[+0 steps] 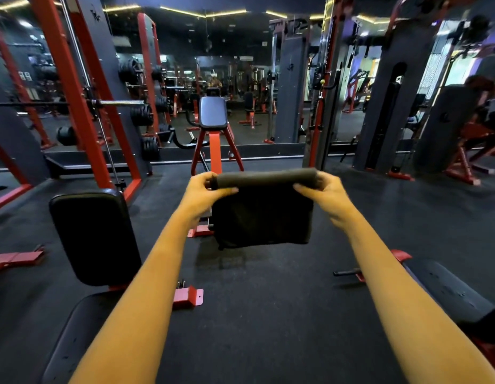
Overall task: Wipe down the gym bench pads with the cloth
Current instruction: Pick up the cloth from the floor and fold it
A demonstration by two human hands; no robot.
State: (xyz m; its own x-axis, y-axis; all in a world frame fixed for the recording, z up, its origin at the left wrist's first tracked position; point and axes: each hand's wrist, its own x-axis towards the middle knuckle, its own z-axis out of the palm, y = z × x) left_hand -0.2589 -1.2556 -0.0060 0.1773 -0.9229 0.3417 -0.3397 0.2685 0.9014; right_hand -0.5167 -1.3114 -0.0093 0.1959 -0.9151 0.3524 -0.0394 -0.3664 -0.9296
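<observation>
The dark cloth (263, 217) is held up in the air in front of the person, above the rubber floor (268, 314) and touching no pad; its top edge is rolled or folded over, and the rest hangs down as a flat panel. It is pinched at its upper left end by the left grip (206, 189) and at its upper right end by the right grip (321, 189), the fingers curled round the rolled edge. No wiping is under way: the upright back pad (94, 234) and the seat pad (74, 331) of the near bench on the left lie well apart from the cloth, as does the right bench pad (448, 292). Whether any pad has already been cleaned cannot be told from its surface. The cloth is judged to be at the folding or readying stage, so the wiping itself appears to be left to do, the far bench pad (213, 113) by the mirror perhaps included.
</observation>
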